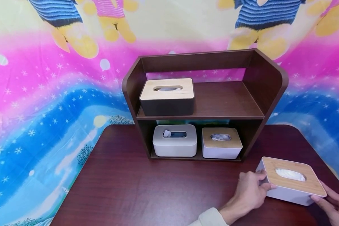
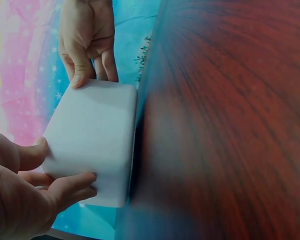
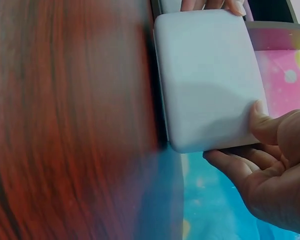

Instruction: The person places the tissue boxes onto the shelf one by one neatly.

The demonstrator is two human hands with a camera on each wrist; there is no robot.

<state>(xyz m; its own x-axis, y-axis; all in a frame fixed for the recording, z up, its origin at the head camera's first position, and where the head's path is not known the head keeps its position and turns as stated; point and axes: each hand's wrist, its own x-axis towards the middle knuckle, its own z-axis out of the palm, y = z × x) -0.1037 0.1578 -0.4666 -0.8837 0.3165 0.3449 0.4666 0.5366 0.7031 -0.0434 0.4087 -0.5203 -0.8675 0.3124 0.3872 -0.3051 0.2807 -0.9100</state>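
A white tissue box with a light wooden lid (image 1: 295, 177) is at the table's right side, white tissue showing in its oval slot. My left hand (image 1: 250, 191) grips its left end, thumb on the near side. The right hand (image 1: 333, 204), partly cut off by the head view's edge, holds the opposite end. In the left wrist view the box's white side (image 2: 92, 135) lies between both hands. From the right wrist, the right thumb (image 3: 260, 122) presses that white side (image 3: 210, 75) with fingers around the end. Whether the box touches the table cannot be told.
A dark brown two-tier shelf (image 1: 228, 117) stands at the table's back. Its upper tier bears a black tissue box with a wooden lid (image 1: 166, 106). Below are a light grey tissue box (image 1: 175, 147) and a smaller wood-lidded one (image 1: 221, 152). A patterned cloth (image 1: 59, 125) hangs behind.
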